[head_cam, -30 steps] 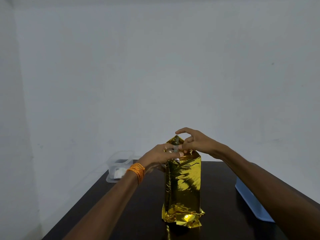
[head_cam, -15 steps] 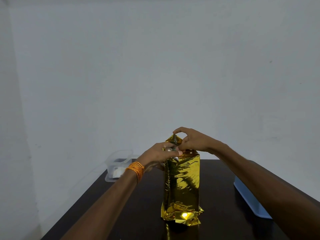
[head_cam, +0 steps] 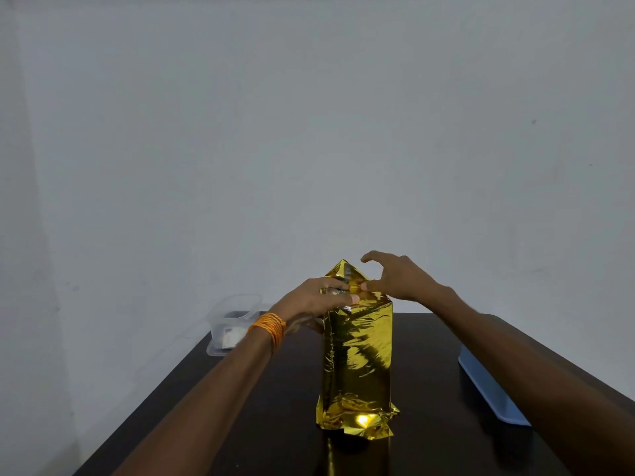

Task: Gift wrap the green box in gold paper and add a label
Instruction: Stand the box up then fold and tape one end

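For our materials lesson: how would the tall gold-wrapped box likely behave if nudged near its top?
Probably tips: the tall gold foil-wrapped box stands upright on a narrow base. Its glossy foil looks slippery. Crumpled bottom folds suggest the wrap creases easily.

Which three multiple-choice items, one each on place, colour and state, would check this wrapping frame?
1. Where does the blue tray lie?
A. At the right edge of the table.
B. On the floor.
C. At the far left corner.

2. What colour is the band on the left wrist?
A. Green.
B. Orange.
C. White.

3. How is the gold-wrapped box placed?
A. Flat on its side.
B. Lifted into the air.
C. Upright on the table.

Answers:
1 A: it lies along the right edge, apart from the box.
2 B: orange threads circle the wrist.
3 C: its base rests on the dark top, and the left hand and right hand touch its top fold.
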The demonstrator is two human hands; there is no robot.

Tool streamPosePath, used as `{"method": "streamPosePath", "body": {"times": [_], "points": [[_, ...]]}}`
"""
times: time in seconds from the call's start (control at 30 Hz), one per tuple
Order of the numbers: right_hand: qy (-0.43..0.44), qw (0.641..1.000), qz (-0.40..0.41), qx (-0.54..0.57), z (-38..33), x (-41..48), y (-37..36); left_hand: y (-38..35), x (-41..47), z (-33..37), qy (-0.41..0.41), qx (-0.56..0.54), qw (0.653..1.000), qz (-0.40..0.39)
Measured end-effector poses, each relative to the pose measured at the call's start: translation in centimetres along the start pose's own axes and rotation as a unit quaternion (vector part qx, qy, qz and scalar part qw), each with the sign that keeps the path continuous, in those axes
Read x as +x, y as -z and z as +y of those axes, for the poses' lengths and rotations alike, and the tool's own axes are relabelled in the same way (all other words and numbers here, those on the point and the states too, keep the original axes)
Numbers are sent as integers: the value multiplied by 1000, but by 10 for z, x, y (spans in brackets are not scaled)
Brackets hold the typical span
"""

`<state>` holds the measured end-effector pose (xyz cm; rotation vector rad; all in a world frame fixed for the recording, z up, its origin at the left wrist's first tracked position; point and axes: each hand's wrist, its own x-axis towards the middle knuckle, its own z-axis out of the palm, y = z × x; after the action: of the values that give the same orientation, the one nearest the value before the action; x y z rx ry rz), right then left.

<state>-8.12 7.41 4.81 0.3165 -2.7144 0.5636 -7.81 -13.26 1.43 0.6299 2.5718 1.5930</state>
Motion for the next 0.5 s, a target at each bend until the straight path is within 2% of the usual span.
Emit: {"method": "streamPosePath", "body": {"times": [0.13, 0.3, 0.5], "points": [[-25, 988, -34, 149, 0, -8, -9, 0, -1, 1, -6, 10, 1000, 4], [-95, 951, -2, 293, 7, -9, -15, 0, -5, 5, 0, 11, 1000, 2], [-117, 924, -34, 363, 4, -14, -21, 0, -4, 6, 11, 10, 1000, 5]]}}
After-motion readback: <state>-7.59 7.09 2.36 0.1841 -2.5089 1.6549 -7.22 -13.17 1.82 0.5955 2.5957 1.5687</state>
